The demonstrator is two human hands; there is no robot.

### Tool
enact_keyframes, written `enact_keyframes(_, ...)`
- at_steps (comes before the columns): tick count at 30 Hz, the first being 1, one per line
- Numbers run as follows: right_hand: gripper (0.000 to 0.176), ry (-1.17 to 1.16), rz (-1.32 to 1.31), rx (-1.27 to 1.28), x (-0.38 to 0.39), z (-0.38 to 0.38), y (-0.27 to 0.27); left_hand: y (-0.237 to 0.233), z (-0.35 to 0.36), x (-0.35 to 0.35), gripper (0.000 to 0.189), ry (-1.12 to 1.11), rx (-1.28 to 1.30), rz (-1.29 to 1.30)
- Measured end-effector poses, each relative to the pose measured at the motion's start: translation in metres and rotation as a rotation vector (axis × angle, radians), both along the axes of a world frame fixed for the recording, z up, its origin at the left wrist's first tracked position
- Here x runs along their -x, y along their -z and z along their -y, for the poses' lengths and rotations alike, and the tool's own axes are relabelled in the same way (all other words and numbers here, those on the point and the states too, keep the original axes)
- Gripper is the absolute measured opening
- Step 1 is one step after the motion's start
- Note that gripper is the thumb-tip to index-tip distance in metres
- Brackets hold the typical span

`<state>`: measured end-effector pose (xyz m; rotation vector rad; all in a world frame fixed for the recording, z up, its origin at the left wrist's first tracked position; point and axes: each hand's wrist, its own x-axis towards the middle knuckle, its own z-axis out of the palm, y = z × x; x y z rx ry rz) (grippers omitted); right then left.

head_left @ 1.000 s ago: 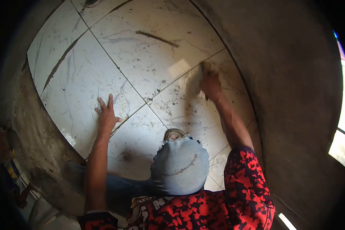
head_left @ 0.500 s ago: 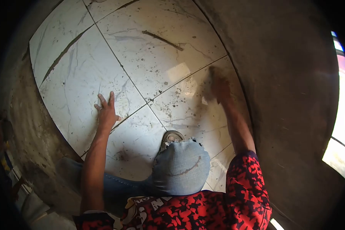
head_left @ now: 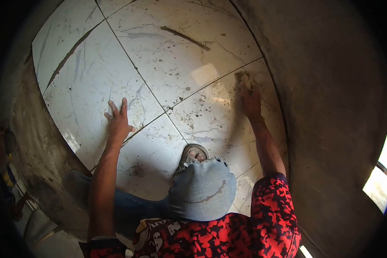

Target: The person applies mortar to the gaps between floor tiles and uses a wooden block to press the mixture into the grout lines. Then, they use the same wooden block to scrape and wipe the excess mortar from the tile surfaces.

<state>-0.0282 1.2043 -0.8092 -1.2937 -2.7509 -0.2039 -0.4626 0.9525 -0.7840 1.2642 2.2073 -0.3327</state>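
My left hand [head_left: 119, 121] rests on a white marbled floor tile [head_left: 88, 94], fingers spread and pressing down. Farther out on the right, my right hand [head_left: 251, 101] is closed on a small pale, dark-edged object [head_left: 243, 79] held against the tile; it looks like a pad or scraper, but its kind is not clear. Specks of dirt and dried grout lie over the tiles around both hands. Dark joint lines meet at a crossing [head_left: 165, 111] between the hands.
A thin brown stick [head_left: 185, 38] lies on the upper tile. Rough grey walls rise at the right [head_left: 327, 107] and left [head_left: 26, 129]. My sandalled foot [head_left: 197, 152] and bent knee [head_left: 204, 189] are between my arms. Bright daylight enters at far right.
My right hand, blurred before, now shows more sharply and sits slightly right of where it was. My left hand stays planted. The view has shifted a little.
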Motion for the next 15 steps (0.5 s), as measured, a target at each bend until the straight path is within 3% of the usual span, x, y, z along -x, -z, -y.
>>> enact_keyframes(2,0.057,0.07,-0.173,0.181,0.003,-0.01,-0.002,0.001,-0.001,0.001,0.129,0.037,-0.015,-0.01)
enact_keyframes(9,0.06,0.279,-0.227,0.3,0.023,-0.023,-0.01,-0.009,-0.007,-0.001,0.124,0.007,0.051,0.016)
enact_keyframes(11,0.059,0.029,-0.175,0.101,0.018,-0.017,-0.002,-0.005,-0.004,-0.001,0.124,0.023,0.029,-0.012)
enact_keyframes(15,0.05,-0.101,-0.141,0.052,0.009,-0.016,0.0,0.004,0.002,0.003,0.124,0.069,-0.05,-0.037)
